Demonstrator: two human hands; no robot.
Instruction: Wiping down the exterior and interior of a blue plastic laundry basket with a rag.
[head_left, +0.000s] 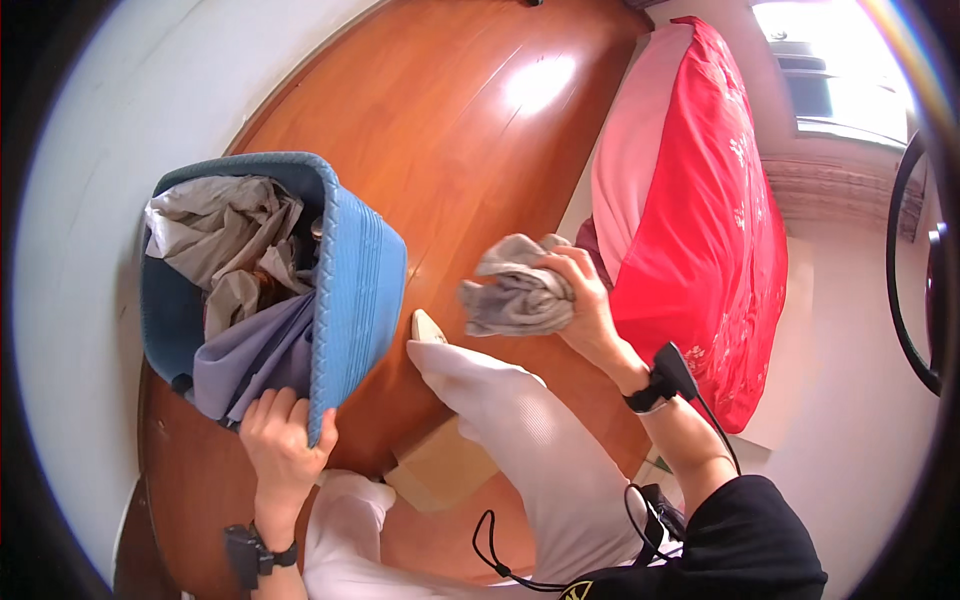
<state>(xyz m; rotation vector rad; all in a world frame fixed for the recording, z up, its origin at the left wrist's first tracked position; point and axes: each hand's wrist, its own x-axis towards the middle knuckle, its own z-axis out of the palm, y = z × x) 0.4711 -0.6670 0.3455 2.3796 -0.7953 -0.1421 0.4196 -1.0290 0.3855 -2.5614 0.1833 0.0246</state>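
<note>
My left hand (286, 439) grips the near rim of a blue plastic bin (367, 285) with a woven-pattern edge. The bin leans over with its mouth turned towards the left, and it holds crumpled beige paper or packaging (217, 217). Beside my left fingers, a lilac piece of cloth or plastic (259, 352) hangs up to the rim. In my right hand (589, 300) is a bunched grey-beige cloth (521, 289), held in the air over the floor, to the right of the bin.
A reddish-brown wood floor (420, 150) spreads below. On the right stands a bed or bench with red and pink fabric (697, 262). A cardboard box (442, 465) lies between my legs. White wall (82, 247) borders the left; a black-rimmed round object (896, 247) is far right.
</note>
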